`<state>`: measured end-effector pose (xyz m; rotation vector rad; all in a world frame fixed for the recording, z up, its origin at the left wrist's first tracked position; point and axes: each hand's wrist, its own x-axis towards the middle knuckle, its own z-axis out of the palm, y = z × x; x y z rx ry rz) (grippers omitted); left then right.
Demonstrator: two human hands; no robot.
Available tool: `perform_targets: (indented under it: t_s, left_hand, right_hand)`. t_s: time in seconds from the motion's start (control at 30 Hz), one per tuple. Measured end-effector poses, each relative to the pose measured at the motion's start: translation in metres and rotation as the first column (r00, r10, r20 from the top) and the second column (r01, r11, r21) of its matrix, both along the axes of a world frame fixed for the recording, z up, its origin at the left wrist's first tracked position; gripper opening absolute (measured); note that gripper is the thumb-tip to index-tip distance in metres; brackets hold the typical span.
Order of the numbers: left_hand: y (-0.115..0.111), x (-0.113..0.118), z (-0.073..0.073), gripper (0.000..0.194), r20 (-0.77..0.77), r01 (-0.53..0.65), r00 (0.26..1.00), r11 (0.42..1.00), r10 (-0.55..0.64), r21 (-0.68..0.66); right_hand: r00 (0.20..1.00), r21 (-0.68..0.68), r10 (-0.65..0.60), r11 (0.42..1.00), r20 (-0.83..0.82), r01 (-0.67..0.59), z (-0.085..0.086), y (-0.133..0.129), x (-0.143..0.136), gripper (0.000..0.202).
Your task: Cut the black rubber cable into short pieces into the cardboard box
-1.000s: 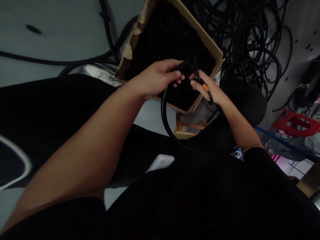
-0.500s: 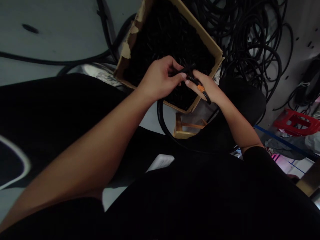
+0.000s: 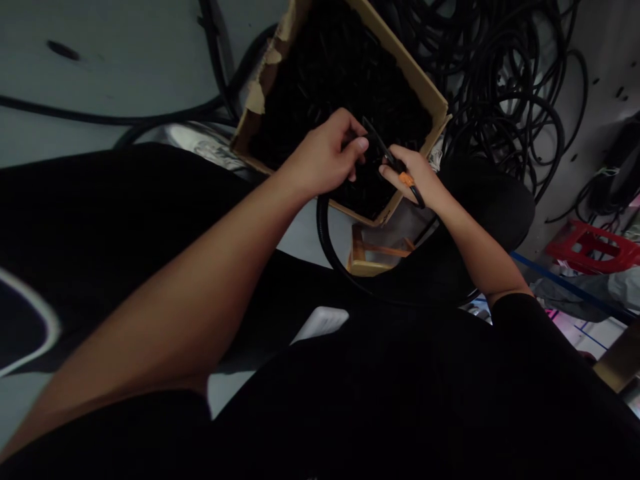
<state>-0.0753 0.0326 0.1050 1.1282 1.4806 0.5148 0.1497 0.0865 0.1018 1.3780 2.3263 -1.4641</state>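
Over the open cardboard box (image 3: 413, 70), my left hand (image 3: 330, 153) is closed, thumb against fingers, around a black ribbed hose (image 3: 325, 233). The hose comes out below that hand and loops down across my lap to the right; its end is hidden by my fingers. My right hand (image 3: 415, 170) grips scissors (image 3: 381, 141) with black and orange handles. Their blades point up and left, a small gap from my left fingertips. Many short dark pieces (image 3: 345, 60), too dim to make out singly, fill the box below both hands.
Tangled black hoses (image 3: 500, 120) lie on the floor to the right of the box. A small wooden stool (image 3: 367, 268) stands below it, and a red plastic stool (image 3: 590, 247) farther right. Another hose (image 3: 125, 121) crosses the floor at left. A white object (image 3: 323, 322) rests by my lap.
My hands have moved slightly apart. The scissors, earlier up against the left fingers, now stand away from them with their blades in plain sight.
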Motion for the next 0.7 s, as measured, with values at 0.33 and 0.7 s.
perform_targets:
  t_s: [0.33,0.7]
  left_hand:
    - [0.002,-0.005,0.003,0.094,0.204,-0.093,0.973,0.993,0.107,-0.076]
    - [0.003,0.003,0.001,0.088,0.162,-0.016,0.987,0.999,0.022,-0.035]
  right_hand:
    - [0.993,-0.093,-0.06,0.994,-0.102,0.051,-0.015,0.005,0.021,0.049]
    - [0.996,-0.05,0.065,0.996,-0.069,-0.069,0.002,0.004,-0.007,0.044]
